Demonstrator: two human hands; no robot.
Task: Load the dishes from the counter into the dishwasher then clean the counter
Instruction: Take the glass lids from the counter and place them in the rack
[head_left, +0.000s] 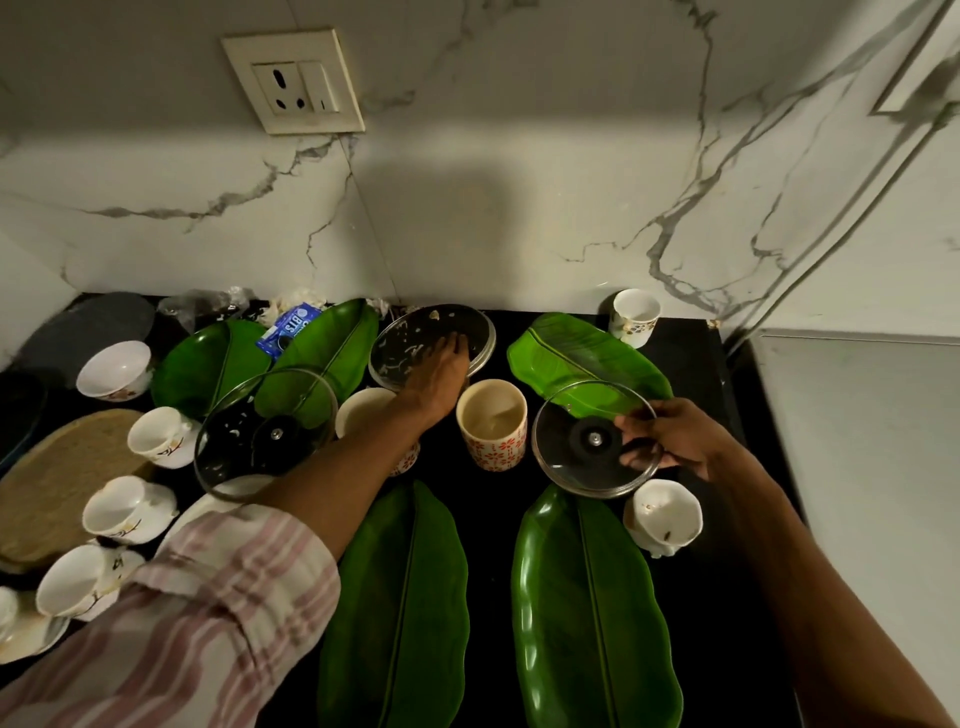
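The right hand (675, 441) has its grip closed on the rim of a round glass lid with a black knob (592, 441), thumb on top and fingers beneath, holding it tilted over the black desk (727, 623). The left hand (439, 371) reaches to the back, fingers spread and resting on a soiled round steel plate (415, 332) near the marble wall; whether they curl over its rim I cannot tell. Between the hands stands a cream cup with a red flower pattern (492, 426). Green leaf-shaped plates (587, 613) lie in front and behind. A second glass lid (265, 431) and white teacups (156, 436) crowd the desk's left side.
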